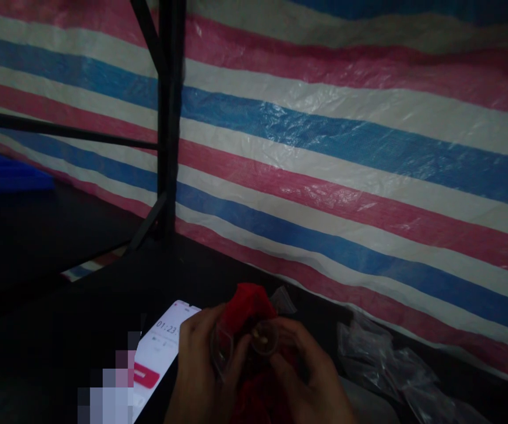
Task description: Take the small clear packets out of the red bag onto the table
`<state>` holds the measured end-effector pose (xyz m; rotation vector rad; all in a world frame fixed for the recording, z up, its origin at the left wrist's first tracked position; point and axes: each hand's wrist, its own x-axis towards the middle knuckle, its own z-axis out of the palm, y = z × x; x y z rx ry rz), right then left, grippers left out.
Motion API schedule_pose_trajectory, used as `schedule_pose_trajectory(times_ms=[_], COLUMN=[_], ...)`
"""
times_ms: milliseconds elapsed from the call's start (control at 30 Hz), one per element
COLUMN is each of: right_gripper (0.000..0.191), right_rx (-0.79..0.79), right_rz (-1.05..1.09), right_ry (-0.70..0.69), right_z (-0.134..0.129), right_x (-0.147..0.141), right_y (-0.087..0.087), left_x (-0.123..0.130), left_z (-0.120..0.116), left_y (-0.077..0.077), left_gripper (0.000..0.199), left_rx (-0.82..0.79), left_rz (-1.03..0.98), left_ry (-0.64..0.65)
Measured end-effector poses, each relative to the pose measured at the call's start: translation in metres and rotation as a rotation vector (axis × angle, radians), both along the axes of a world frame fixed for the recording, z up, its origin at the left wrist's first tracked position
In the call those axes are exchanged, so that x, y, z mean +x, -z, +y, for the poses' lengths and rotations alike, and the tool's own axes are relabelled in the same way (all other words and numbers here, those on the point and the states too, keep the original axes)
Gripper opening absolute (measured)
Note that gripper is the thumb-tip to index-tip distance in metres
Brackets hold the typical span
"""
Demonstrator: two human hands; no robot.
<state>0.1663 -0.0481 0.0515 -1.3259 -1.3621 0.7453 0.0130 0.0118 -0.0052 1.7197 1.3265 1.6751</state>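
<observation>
Low in the middle of the head view, both my hands hold one bundle over a dark table (103,282). My left hand (198,371) grips the left side of a red fabric item (247,306) wrapped partly in a clear plastic bag (282,300). My right hand (313,377) pinches the bundle from the right, thumb near a small pale piece at its centre. The light is dim and the item's shape is hard to make out.
A lit phone (159,347) showing a timer lies on the table left of my hands. Crumpled clear plastic bags (381,359) lie to the right. A striped red, white and blue tarp (346,147) forms the back wall. A black metal post (168,118) stands at left.
</observation>
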Motion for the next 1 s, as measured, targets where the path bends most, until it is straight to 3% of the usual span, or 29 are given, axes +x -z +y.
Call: schedule_pose_trajectory(times_ms=[67,200,333,667,800,1000], right_gripper=[0.024,0.029,0.039,0.053,0.054,0.053], right_rx=[0.016,-0.020,-0.008,0.091,0.114,0.082], right_rz=[-0.002,-0.054,-0.172,-0.478,-0.516,-0.486], right_ry=[-0.014,-0.035,0.008,0.050,0.096,0.091], right_z=[-0.002,-0.005,-0.007,-0.004,-0.002,-0.001], right_x=[0.001,0.006,0.008,-0.011,-0.011,-0.005], right_y=[-0.006,-0.004,0.001,-0.011,-0.006,0.001], left_x=[0.007,0.015,0.009,0.003,0.006,0.006], left_z=[-0.005,-0.014,-0.010,-0.004,-0.003,0.001], left_y=[0.001,0.005,0.013,0.011,0.010,0.017], left_gripper=[0.044,0.046,0.049,0.060,0.056,0.052], left_rx=[0.009,-0.219,-0.332,-0.484,-0.434,-0.262], left_rz=[-0.028,-0.162,-0.164,-0.053,-0.042,0.136], left_ry=[0.056,0.235,0.381,0.484,0.481,0.444])
